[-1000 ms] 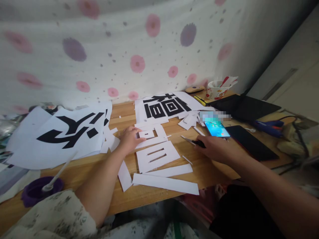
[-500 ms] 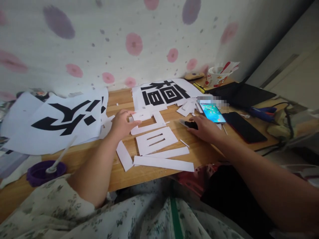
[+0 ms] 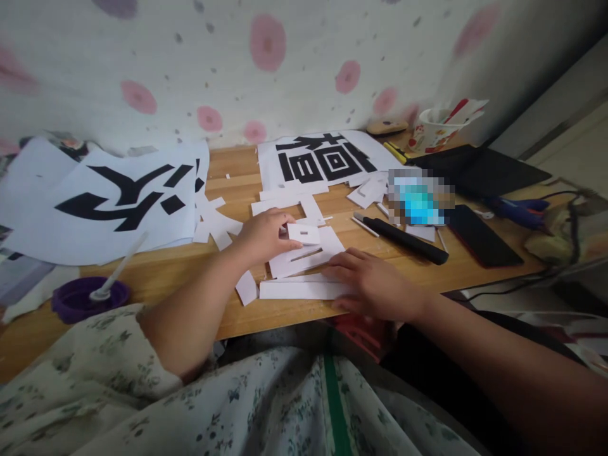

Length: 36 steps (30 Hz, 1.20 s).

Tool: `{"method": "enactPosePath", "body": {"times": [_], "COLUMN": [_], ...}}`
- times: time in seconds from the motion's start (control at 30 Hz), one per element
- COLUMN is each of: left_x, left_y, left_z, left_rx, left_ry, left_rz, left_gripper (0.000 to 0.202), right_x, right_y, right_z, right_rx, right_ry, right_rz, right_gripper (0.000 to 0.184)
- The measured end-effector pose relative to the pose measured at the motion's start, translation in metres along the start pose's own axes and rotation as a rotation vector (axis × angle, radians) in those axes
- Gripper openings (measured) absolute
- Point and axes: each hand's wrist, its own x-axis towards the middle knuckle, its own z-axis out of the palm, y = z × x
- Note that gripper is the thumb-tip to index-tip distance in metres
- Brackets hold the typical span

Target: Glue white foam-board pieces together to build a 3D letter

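Note:
Pinched between the thumb and fingers of my left hand (image 3: 266,235) is a small white board piece (image 3: 311,235) with a narrow slot in it. It hovers over a larger slotted white board (image 3: 284,266), partly covering it. My right hand (image 3: 375,285) is at the right end of the white strips (image 3: 297,290) near the table's front edge. Its fingers are apart across that end and hide it, so firm contact is hard to judge. A black craft knife (image 3: 403,239) lies on the table beyond my right hand. Behind the left hand is a white cut-out frame (image 3: 311,208).
Sheets printed with black characters lie at the left (image 3: 38,221) and the back (image 3: 270,171). A lit phone (image 3: 420,201), a dark slab (image 3: 484,235), a blue glue gun (image 3: 522,212) and a paper cup (image 3: 432,130) stand right. A purple dish (image 3: 64,301) sits front left.
My right hand has let go of the craft knife, leaving it on the table, and moved toward me to the strips. My left hand has brought the small slotted piece right and nearer.

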Motion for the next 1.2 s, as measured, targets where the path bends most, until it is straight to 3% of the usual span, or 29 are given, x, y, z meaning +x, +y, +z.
{"method": "enactPosePath", "body": {"times": [0.2, 0.33, 0.43, 0.5, 0.57, 0.67, 0.73, 0.87, 1.0, 1.13, 1.2], "left_x": [0.001, 0.000, -0.005, -0.009, -0.014, -0.019, -0.021, -0.024, -0.027, -0.032, -0.034], "left_y": [-0.002, 0.000, 0.007, 0.011, 0.016, 0.020, 0.023, 0.030, 0.040, 0.047, 0.048], "left_z": [0.006, 0.002, -0.007, -0.015, -0.022, -0.023, -0.018, -0.007, -0.007, -0.006, -0.003], "left_rx": [0.180, 0.139, -0.013, -0.163, -0.273, -0.235, -0.127, 0.033, -0.024, -0.347, -0.522], "left_ry": [-0.155, -0.073, -0.016, -0.106, -0.295, -0.539, -0.584, -0.525, -0.436, -0.425, -0.429], "left_rz": [0.028, 0.037, 0.051, 0.062, 0.103, 0.232, 0.299, 0.371, 0.342, 0.263, 0.221], "left_gripper": [0.042, 0.048, 0.038, 0.032, 0.031, 0.030, 0.024, 0.012, 0.007, 0.033, 0.035], "right_x": [0.002, 0.004, 0.003, 0.001, -0.003, -0.008, -0.008, -0.007, -0.006, -0.005, -0.005], "right_y": [0.010, 0.004, 0.001, 0.002, 0.005, 0.012, 0.015, 0.017, 0.013, 0.010, 0.012], "right_z": [-0.003, -0.004, -0.005, -0.005, -0.005, -0.003, 0.000, 0.001, -0.012, -0.030, -0.036], "right_rx": [0.011, 0.008, 0.005, -0.020, -0.049, -0.084, -0.131, -0.206, -0.188, -0.226, -0.210], "right_ry": [-0.008, -0.024, -0.063, -0.067, -0.031, 0.030, 0.026, -0.005, 0.133, 0.338, 0.532], "right_rz": [0.039, 0.083, 0.126, 0.158, 0.175, 0.154, 0.139, 0.123, 0.068, 0.022, 0.073], "right_gripper": [0.029, 0.031, 0.021, 0.014, 0.016, 0.019, 0.019, 0.014, 0.019, 0.019, 0.020]}}
